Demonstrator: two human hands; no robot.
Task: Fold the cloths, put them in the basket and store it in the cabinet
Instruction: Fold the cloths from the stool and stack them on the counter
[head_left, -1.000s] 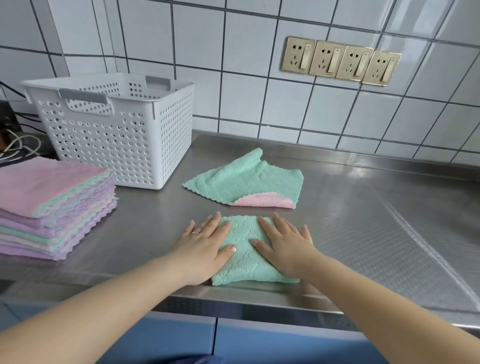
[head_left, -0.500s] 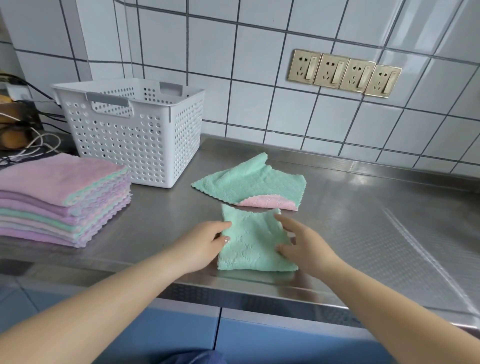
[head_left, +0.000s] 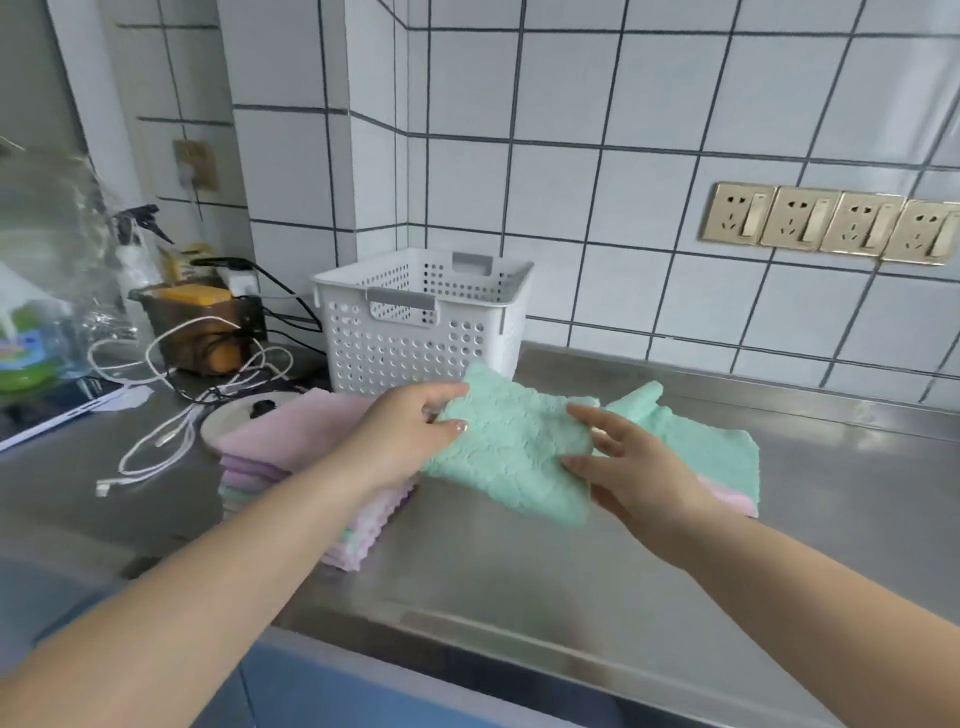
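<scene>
Change: half a second ago you had the folded green cloth (head_left: 511, 452) flat on the bench (head_left: 519, 566) with both hands at its edges; at this moment it was lifted clear of the steel and carried left and farther off, toward the stack and the basket.
Left hand: your left hand (head_left: 410, 428) pinched the cloth's left edge, thumb on top and fingers curled under.
Right hand: your right hand (head_left: 626, 467) held the right edge, fingers curled round it from below and thumb over the top.
Folded cloth: it hung between the two hands, sagging a little at its near right corner, above the bench and just right of the stack; the fold looked intact.
Stack: the pile of folded cloths (head_left: 291, 467), pink and lilac on top, sat on the bench at the left, partly under your left forearm.
Basket: the white perforated basket (head_left: 421, 322) stood at the far edge against the tiles, behind the stack; no cloth could be seen inside it through the holes or over the rim.
Unfolded cloth: the green-and-pink cloth (head_left: 696, 447) lay loose on the bench at the right, behind your right hand.
Meaning: this fold was done and you were at the placing step, onto the stack or into the basket, I could not tell which; one cloth remained to fold, and the basket was not yet filled or stored.
Clutter: white charging cables (head_left: 171, 415) lay on the bench at the far left.
</scene>
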